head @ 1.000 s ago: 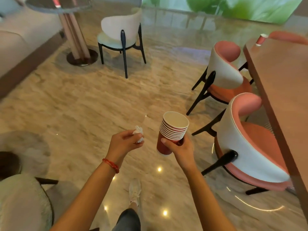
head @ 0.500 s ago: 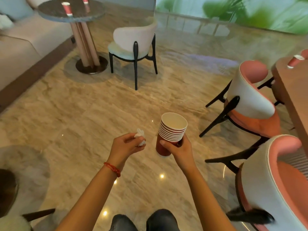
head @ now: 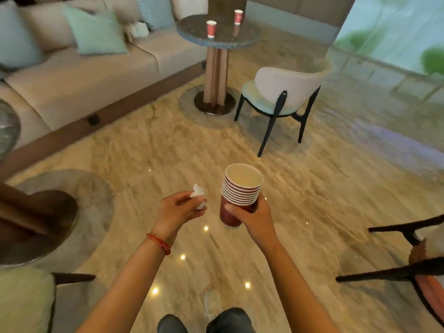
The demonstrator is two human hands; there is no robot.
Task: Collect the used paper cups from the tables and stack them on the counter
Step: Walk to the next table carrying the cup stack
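My right hand [head: 254,216] grips a stack of several nested red paper cups [head: 241,188], upright, at the middle of the view. To its left, my left hand [head: 179,210] pinches a crumpled white tissue [head: 198,194]. Far ahead stands a round dark stone table [head: 245,38] on a wooden pedestal. Two single red paper cups stand upright on it, one near its front left edge [head: 211,29] and one further back to the right [head: 238,16].
A white chair with black legs [head: 286,92] stands right of the round table. A beige sofa [head: 84,75] with pale green cushions runs along the left. Another table base [head: 36,222] is at the near left, and pink chair legs [head: 408,272] at the right. Marble floor lies between.
The view has swung left and forward: the round table with its two cups has come nearer and toward centre, and the pink chairs and wooden table have slid out right. Both hands hold the same things.
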